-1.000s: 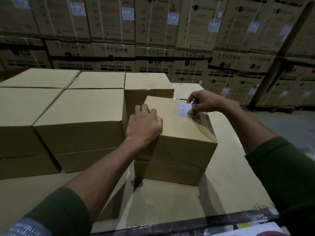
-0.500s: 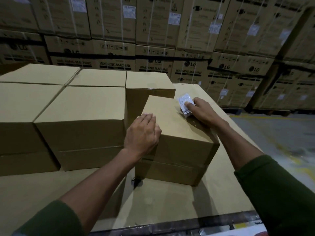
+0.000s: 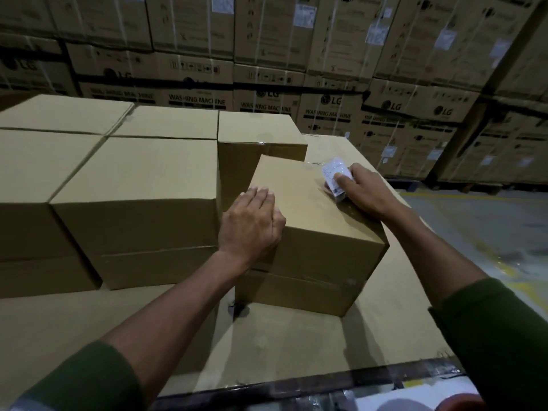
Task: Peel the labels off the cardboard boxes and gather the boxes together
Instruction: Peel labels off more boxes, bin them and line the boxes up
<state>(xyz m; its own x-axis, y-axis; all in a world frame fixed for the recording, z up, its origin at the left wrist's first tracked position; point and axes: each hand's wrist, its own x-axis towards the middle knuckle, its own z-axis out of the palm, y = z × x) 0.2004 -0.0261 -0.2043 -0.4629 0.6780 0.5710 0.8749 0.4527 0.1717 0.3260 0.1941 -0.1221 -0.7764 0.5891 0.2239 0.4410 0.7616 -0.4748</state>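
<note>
Since the picture a second ago, the right hand [image 3: 363, 192] has drawn back from the far edge toward the right side of the box top, and the small white printed label [image 3: 335, 176], which lay flat on the cardboard then, now stands curled up off the surface under the thumb. Nearest the camera, two dark green sleeves [image 3: 501, 336] frame the bottom corners, with bare forearms reaching forward over a broad flat sheet of brown cardboard [image 3: 296, 345] that carries the boxes. On that sheet sits the plain brown cardboard box [image 3: 320, 232] being worked on, turned a little askew to its neighbours. The left hand [image 3: 252, 226] lies palm down over its near left top edge, fingers together and only slightly bent, pressing on the top rather than gripping. The right hand rests at the far right part of the same top, thumb and curled fingers pinching the label; whether one end of the label is stuck to the box I cannot tell. Just left of this box stands a larger brown cardboard carton [image 3: 136, 209], close beside it, and a smaller brown box [image 3: 255, 137] stands right behind it. More plain cartons [image 3: 44, 161] fill the left side in a tight block. Beyond them, a wall of stacked, strapped washing-machine cartons [image 3: 326, 69] spans the background, and grey floor [image 3: 489, 223] shows at right.
</note>
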